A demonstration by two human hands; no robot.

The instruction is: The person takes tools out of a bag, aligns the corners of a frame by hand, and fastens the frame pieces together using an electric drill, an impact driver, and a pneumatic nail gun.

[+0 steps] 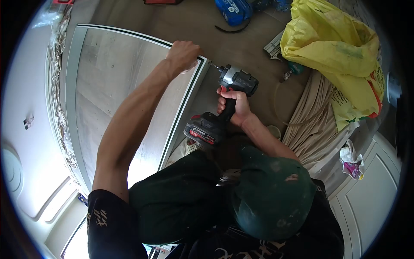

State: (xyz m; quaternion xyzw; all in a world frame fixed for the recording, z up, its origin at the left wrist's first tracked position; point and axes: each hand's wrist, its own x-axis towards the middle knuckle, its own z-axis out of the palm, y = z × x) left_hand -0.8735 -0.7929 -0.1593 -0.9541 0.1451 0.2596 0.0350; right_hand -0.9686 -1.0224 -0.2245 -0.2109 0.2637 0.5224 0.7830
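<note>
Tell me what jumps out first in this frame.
Centre frame, the right hand grips a cordless impact driver, its bit pressed against the corner of a pale framed panel. The left hand clamps that same corner from above, arm stretched across the panel. Upper right, a big crumpled yellow bag lies on the floor beside beige fabric.

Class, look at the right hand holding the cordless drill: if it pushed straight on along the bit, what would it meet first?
Probably the white-edged panel corner held by the left hand; right hand, grey-black cordless drill.
</note>
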